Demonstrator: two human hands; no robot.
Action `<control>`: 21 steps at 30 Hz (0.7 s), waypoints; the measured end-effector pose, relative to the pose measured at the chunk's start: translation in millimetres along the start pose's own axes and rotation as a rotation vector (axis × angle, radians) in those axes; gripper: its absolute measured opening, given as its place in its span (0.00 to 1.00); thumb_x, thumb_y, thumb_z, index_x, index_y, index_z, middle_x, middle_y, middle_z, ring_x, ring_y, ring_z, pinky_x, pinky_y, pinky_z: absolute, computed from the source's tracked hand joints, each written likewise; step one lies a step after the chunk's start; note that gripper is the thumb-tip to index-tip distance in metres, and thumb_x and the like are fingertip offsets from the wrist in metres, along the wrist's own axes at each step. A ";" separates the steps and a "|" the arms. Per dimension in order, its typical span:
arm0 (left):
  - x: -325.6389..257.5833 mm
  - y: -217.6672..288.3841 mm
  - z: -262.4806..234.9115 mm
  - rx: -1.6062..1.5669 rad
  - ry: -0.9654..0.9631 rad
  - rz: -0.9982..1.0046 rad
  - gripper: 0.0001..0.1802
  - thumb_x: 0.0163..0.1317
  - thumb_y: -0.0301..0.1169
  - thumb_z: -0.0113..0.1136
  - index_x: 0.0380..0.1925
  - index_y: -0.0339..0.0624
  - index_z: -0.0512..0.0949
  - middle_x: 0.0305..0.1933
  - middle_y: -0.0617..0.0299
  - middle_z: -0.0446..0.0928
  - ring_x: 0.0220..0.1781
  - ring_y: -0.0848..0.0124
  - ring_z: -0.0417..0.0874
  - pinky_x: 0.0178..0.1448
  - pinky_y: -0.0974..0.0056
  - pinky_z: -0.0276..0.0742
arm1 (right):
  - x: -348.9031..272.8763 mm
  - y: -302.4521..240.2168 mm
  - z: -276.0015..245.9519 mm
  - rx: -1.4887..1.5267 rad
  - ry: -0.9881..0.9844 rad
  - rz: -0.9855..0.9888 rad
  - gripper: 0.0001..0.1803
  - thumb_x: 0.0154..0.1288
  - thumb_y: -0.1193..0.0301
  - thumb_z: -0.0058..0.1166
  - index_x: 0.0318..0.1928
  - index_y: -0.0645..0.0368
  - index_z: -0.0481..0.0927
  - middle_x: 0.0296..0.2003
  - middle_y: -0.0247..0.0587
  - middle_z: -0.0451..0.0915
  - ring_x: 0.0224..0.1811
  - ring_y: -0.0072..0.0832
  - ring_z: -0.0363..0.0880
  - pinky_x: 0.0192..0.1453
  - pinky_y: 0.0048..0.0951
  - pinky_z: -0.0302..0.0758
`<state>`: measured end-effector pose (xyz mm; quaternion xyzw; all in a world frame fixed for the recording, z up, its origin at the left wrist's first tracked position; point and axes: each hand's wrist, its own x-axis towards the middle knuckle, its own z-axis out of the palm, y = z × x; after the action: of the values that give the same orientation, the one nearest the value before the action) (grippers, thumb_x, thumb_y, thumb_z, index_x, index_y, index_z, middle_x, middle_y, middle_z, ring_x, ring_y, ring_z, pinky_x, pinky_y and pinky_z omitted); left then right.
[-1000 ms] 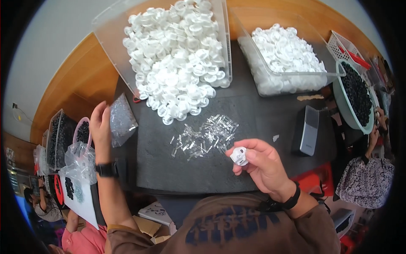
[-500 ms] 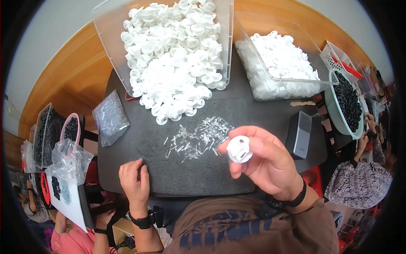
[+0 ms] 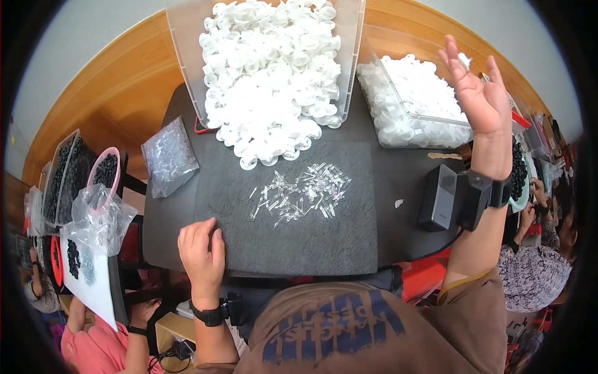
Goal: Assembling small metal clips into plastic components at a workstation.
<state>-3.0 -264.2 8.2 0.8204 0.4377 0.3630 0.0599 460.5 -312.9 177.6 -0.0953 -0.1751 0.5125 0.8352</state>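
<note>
My right hand [image 3: 480, 98] is raised at the far right, beside the clear bin [image 3: 408, 119] of white plastic parts [image 3: 420, 87]. Its fingers are spread apart. A small white plastic part [image 3: 464, 62] shows between the fingertips and thumb, apparently loose; whether it touches them is hard to tell. My left hand [image 3: 203, 249] rests at the front left edge of the dark mat [image 3: 293, 246], loosely extended and holding nothing. Small clear tube-like pieces [image 3: 305, 192] lie scattered on the mat. Beyond them, white round parts [image 3: 261, 93] spill from a large tilted bin [image 3: 187, 68].
A bag of clear pieces [image 3: 169, 156] lies left. A grey box-shaped device [image 3: 438, 198] stands right, near a white scrap [image 3: 398, 203]. Tubs of black parts [image 3: 104, 168] flank the table. Co-workers sit at both sides, one in a pink top [image 3: 99, 343].
My right hand has swung up and right from above the mat toward the clear bin, and its grip on the white part has opened. My left hand has barely moved.
</note>
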 end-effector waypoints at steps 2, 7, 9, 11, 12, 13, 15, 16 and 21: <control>0.1 0.2 0.2 0.017 -0.006 -0.009 0.11 0.52 0.21 0.60 0.38 0.36 0.78 0.37 0.53 0.78 0.41 0.56 0.77 0.48 0.57 0.70 | -4.1 9.7 6.9 0.142 0.160 0.139 0.39 0.74 0.61 0.40 0.69 0.70 0.33 0.64 0.70 0.58 0.64 0.57 0.65 0.72 0.50 0.62; -5.2 -5.6 2.7 0.029 0.006 -0.018 0.11 0.53 0.22 0.60 0.39 0.36 0.78 0.37 0.53 0.78 0.41 0.57 0.77 0.49 0.57 0.70 | -86.2 97.0 6.5 -0.500 0.000 0.162 0.23 0.71 0.68 0.46 0.60 0.69 0.64 0.54 0.61 0.73 0.50 0.41 0.79 0.51 0.37 0.78; -3.7 -3.4 0.9 0.039 -0.010 -0.033 0.11 0.53 0.22 0.60 0.38 0.37 0.78 0.37 0.53 0.78 0.41 0.57 0.77 0.49 0.57 0.70 | -115.2 124.0 -5.2 -0.602 0.017 0.350 0.18 0.70 0.70 0.47 0.56 0.66 0.71 0.47 0.51 0.79 0.41 0.30 0.82 0.43 0.28 0.79; 1.5 3.7 -1.2 0.046 -0.029 -0.044 0.10 0.52 0.22 0.60 0.37 0.37 0.79 0.37 0.54 0.78 0.41 0.57 0.77 0.48 0.58 0.70 | -140.7 140.6 -21.6 -0.666 0.127 0.491 0.16 0.70 0.70 0.48 0.55 0.65 0.73 0.43 0.45 0.81 0.37 0.24 0.81 0.41 0.23 0.77; 5.4 8.4 -3.3 0.024 -0.060 -0.055 0.09 0.52 0.22 0.61 0.36 0.37 0.79 0.36 0.54 0.78 0.40 0.57 0.77 0.48 0.58 0.71 | -150.3 145.3 -27.6 -0.676 0.182 0.558 0.16 0.70 0.70 0.49 0.54 0.64 0.73 0.42 0.44 0.81 0.37 0.24 0.81 0.42 0.23 0.77; 9.1 12.9 -4.7 0.002 -0.091 -0.067 0.08 0.52 0.22 0.61 0.35 0.37 0.79 0.36 0.54 0.78 0.40 0.57 0.77 0.47 0.58 0.71 | -158.6 148.8 -32.4 -0.688 0.215 0.593 0.16 0.69 0.70 0.51 0.54 0.64 0.74 0.42 0.43 0.81 0.37 0.23 0.80 0.42 0.22 0.76; 16.4 21.1 0.2 -0.074 -0.101 -0.089 0.07 0.54 0.22 0.60 0.35 0.36 0.79 0.35 0.55 0.77 0.40 0.59 0.77 0.47 0.60 0.71 | -167.3 154.1 -38.4 -0.704 0.262 0.650 0.16 0.69 0.69 0.52 0.53 0.64 0.75 0.42 0.42 0.81 0.38 0.22 0.79 0.43 0.22 0.75; 19.3 24.7 2.0 -0.153 -0.108 -0.110 0.06 0.56 0.22 0.59 0.35 0.35 0.79 0.35 0.55 0.76 0.39 0.60 0.77 0.46 0.62 0.72 | -167.5 156.1 -38.3 -0.701 0.257 0.659 0.16 0.69 0.69 0.52 0.53 0.64 0.75 0.42 0.42 0.81 0.38 0.22 0.79 0.43 0.22 0.75; 34.1 32.8 19.4 -0.122 -0.120 -0.048 0.06 0.57 0.23 0.59 0.35 0.35 0.78 0.35 0.55 0.77 0.40 0.60 0.77 0.47 0.61 0.72 | -153.1 160.1 -28.7 -0.767 0.192 0.644 0.16 0.69 0.69 0.52 0.52 0.64 0.75 0.42 0.41 0.80 0.37 0.21 0.78 0.43 0.23 0.74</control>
<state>43.7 -254.0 26.2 0.8247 0.4301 0.3376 0.1447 276.7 -375.4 67.2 -0.4907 -0.2346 0.6316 0.5524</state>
